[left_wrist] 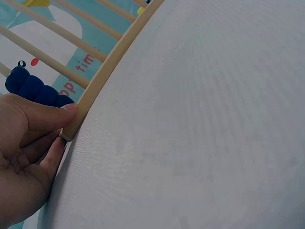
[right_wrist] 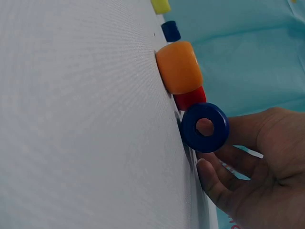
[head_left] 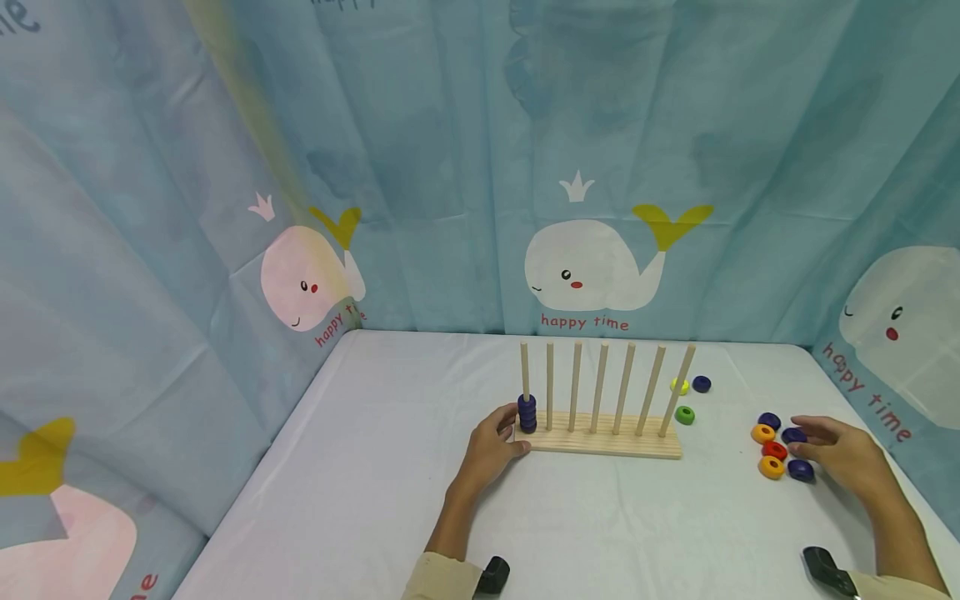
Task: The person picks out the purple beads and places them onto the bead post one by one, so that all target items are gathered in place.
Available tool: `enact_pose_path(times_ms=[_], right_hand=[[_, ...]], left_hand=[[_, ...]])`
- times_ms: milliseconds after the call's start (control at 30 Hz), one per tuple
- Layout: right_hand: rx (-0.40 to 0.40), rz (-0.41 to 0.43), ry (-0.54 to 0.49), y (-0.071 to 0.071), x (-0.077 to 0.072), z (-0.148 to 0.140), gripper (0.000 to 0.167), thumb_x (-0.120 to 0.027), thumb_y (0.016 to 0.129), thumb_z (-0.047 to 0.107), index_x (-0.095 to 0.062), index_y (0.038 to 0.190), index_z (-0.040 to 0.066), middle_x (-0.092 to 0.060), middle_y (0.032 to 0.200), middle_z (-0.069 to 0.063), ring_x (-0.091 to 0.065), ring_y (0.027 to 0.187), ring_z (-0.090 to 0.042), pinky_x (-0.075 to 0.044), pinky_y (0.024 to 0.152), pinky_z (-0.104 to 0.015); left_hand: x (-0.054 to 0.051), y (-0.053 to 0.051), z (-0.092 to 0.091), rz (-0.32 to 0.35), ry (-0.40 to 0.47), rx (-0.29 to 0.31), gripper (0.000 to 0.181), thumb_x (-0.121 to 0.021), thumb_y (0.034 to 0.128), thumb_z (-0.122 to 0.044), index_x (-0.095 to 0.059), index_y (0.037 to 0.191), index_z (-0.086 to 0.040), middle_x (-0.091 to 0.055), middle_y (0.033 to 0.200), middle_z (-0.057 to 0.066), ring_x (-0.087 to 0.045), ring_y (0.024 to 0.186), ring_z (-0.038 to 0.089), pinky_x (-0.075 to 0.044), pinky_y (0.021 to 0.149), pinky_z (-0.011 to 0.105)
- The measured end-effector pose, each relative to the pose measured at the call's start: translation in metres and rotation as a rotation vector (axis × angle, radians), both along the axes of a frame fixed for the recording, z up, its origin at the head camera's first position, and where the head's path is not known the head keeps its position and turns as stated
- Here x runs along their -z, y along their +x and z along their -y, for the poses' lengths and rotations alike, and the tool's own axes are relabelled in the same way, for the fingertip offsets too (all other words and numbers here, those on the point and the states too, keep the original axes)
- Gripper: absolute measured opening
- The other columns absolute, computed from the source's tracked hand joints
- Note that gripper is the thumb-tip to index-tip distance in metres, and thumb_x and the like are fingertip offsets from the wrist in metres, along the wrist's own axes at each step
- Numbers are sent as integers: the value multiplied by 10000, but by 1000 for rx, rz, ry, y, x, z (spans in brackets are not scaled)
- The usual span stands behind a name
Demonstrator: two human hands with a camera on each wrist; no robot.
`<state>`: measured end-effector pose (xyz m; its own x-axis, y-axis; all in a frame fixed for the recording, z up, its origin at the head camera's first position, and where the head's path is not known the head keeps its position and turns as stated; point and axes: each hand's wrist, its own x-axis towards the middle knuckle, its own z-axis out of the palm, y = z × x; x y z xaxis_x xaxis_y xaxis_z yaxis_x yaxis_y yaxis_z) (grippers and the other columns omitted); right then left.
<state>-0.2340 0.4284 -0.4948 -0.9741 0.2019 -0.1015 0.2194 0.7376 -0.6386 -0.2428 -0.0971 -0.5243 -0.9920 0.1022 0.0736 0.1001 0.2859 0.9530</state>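
At the left end of a wooden rack [head_left: 607,446], my left hand [head_left: 491,450] grips the base, thumb in front and fingers behind. Several dark blue rings [head_left: 527,414] are stacked on the leftmost peg, just above the thumb in the left wrist view. My right hand [head_left: 847,454] is at the loose rings on the right, with thumb and forefinger around a blue ring [head_left: 793,436]. In the right wrist view a nearer blue ring [right_wrist: 217,138] partly hides the thumb of the right hand [right_wrist: 271,162]. The other six pegs are bare.
Beside the right hand lie orange rings [head_left: 771,467], a red ring [head_left: 775,451] and more blue rings [head_left: 801,471]. Behind the rack's right end are a green ring [head_left: 685,415], a yellow ring [head_left: 677,387] and a blue ring [head_left: 701,384]. Printed curtains surround the white table [head_left: 337,483].
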Motion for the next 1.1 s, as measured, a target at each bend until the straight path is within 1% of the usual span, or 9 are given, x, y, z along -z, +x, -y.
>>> enact_pose_path(times_ms=[167,267,467,600,700,833,1033,1067,1100], right_hand=[[9,0,6,2,-4,2,602,-719,994,97,-452,1483,-132,-436,1469,-457,-413,1300,-667,-375,1023,-873],[24,-18,12,5,-9,6,577,-675,1026,132,-451,1498,-115,-416,1497,-445,-383,1331,-674,-359,1028,-881],[82,-98,-2,9,-29,18,590,-614,1083,250,-439,1530,-93,-396,1538,-420,-389,1361,-680,-352,1048,-881],[93,-129,-26,12,-43,27,635,-597,1088,351,-445,1543,-64,-416,1521,-413,-379,1369,-692,-297,1043,-915],[81,-171,-27,14,-50,34,637,-604,1084,363,-463,1533,-66,-442,1501,-419,-393,1359,-694,-294,1036,-921],[47,-232,1,15,-55,43,599,-605,1088,330,-486,1513,-75,-483,1476,-424,-424,1331,-680,-371,999,-902],[0,-275,9,17,-65,55,608,-618,1081,357,-499,1521,-44,-552,1411,-409,-444,1313,-659,-415,929,-893],[-9,-286,10,18,-66,56,609,-627,1076,357,-505,1521,-40,-560,1404,-406,-460,1301,-657,-436,921,-884],[-14,-295,15,18,-67,58,612,-636,1070,363,-515,1517,-36,-572,1397,-396,-481,1286,-644,-507,906,-829]], left_hand=[[0,0,-1,0,1,-1,685,-786,888,29,-528,1522,3,-571,1529,201,-532,1452,347,-487,1194,309],[0,0,-1,1,2,0,688,-785,885,31,-527,1522,6,-572,1528,201,-533,1452,345,-486,1195,308],[-1,1,0,13,7,2,687,-781,887,28,-526,1525,-1,-567,1531,202,-523,1461,348,-477,1206,325],[-2,0,0,15,13,4,687,-782,887,27,-528,1524,-4,-567,1530,201,-521,1462,347,-476,1208,325],[-3,0,0,15,12,4,685,-784,887,26,-529,1523,-6,-568,1529,200,-520,1463,347,-477,1208,324],[-3,0,0,16,6,3,682,-784,892,22,-529,1523,-8,-570,1527,195,-520,1463,344,-476,1209,320],[-3,1,0,11,2,0,678,-787,888,21,-538,1518,-11,-577,1521,195,-529,1457,341,-481,1202,319],[-3,1,0,9,2,0,676,-787,888,23,-539,1516,-10,-577,1520,197,-530,1456,344,-482,1202,323],[-3,1,0,8,1,-1,675,-787,886,24,-541,1514,-8,-578,1519,200,-530,1455,348,-483,1201,328]])
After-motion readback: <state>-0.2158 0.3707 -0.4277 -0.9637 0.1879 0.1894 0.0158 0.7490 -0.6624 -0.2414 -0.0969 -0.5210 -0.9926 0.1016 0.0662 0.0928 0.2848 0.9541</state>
